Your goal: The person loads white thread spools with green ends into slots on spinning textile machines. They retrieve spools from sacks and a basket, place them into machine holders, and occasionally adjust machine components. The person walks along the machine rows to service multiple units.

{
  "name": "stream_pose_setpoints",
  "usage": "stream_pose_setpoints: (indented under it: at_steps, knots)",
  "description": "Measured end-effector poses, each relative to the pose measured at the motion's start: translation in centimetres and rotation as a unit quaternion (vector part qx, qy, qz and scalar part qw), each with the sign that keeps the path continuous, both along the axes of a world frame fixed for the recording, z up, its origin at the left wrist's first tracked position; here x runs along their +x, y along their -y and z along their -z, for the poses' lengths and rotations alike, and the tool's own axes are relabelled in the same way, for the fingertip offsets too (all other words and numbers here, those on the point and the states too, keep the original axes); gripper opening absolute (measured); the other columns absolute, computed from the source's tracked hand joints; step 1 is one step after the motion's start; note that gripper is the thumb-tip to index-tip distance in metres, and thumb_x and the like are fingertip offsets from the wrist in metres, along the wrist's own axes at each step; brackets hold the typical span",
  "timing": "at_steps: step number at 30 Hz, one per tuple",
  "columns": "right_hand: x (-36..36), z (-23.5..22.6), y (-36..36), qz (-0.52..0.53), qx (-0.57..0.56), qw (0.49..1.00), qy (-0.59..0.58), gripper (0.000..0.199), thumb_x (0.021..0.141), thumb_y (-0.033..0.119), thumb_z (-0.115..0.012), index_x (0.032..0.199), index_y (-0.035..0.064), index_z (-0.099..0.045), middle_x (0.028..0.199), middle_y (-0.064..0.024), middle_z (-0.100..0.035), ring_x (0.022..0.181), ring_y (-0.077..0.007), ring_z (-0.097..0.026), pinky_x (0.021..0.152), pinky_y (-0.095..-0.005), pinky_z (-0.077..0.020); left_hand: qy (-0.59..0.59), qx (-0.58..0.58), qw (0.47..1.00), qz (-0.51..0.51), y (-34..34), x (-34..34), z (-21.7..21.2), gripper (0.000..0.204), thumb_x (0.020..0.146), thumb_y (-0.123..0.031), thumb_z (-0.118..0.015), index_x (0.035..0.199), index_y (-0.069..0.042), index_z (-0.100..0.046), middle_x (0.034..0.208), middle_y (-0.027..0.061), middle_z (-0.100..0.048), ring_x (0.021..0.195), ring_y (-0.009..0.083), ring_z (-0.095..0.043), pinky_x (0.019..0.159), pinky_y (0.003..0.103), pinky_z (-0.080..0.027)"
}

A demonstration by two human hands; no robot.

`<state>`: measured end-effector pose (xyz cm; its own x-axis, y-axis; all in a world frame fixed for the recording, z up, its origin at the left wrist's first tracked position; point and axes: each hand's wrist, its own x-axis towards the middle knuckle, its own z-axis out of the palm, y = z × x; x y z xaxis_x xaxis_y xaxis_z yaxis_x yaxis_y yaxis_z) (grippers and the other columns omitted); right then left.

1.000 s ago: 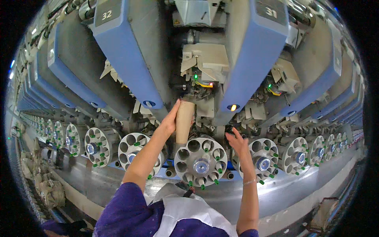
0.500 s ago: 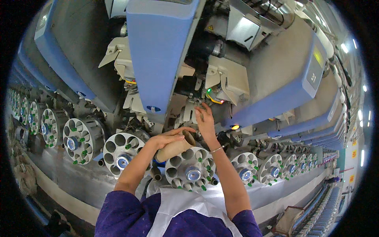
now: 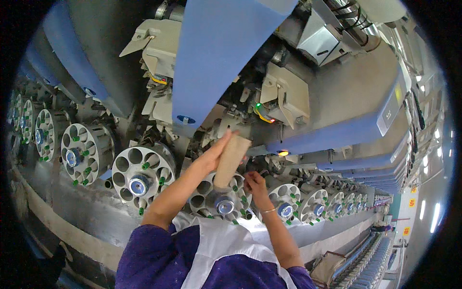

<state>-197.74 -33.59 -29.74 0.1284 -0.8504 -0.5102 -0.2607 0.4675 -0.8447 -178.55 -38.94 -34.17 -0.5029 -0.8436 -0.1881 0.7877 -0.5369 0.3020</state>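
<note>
My left hand (image 3: 215, 153) grips a tan cardboard cone (image 3: 231, 163) and holds it nearly upright, leaning right at the top, below the blue machine housing. Behind the cone stands a round grey bobbin magazine (image 3: 224, 206) with holes around a blue-and-silver hub, several of them holding green-tipped bobbins. Close to the magazine's upper right edge is my right hand (image 3: 255, 184), its fingers curled together. Whatever may be between those fingers is too small to make out.
A blue housing (image 3: 224, 53) hangs over my hands, with a beige hinged cover (image 3: 285, 94) and small green and red lights to its right. More magazines (image 3: 138, 177) line up on both sides. A cart-like frame (image 3: 329, 267) stands at the lower right.
My left hand has lifted the cone and tipped it more upright. My right hand has come down from the machine toward the magazine, its fingers now curled. The whole view has shifted.
</note>
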Motion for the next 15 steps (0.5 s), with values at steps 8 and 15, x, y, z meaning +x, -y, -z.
stream_pose_setpoints:
  at_steps: [8, 15]
  knots:
    - [-2.1, -23.0, 3.5, -0.168, -0.4, 0.869, -0.237, 0.004, 0.091, 0.007, -0.059, 0.092, 0.0036, -0.06, 0.067, -0.0013, -0.06, 0.053, -0.0054, -0.05, 0.048, -0.0198, -0.036, 0.66, -0.395, 0.523, -0.367, 3.5, -2.8, -2.8, 0.079, 0.067, -0.041, -0.08, 0.127, -0.002, -0.046, 0.117, 0.0209, -0.058, 0.102, 0.0375, -0.059, 0.086, 0.043, -0.049]
    - [4.1, -27.9, 5.3, -0.168, -0.637, 0.698, -0.281, 0.011, 0.074, 0.006, -0.071, 0.085, 0.0061, -0.066, 0.1, -0.0052, -0.063, 0.093, -0.02, -0.054, 0.08, -0.032, -0.0419, 0.625, -0.42, 0.562, -0.342, 1.2, -3.3, -6.5, 0.076, 0.067, -0.028, -0.081, 0.129, -0.003, -0.045, 0.12, 0.0199, -0.054, 0.11, 0.0381, -0.053, 0.092, 0.043, -0.044]
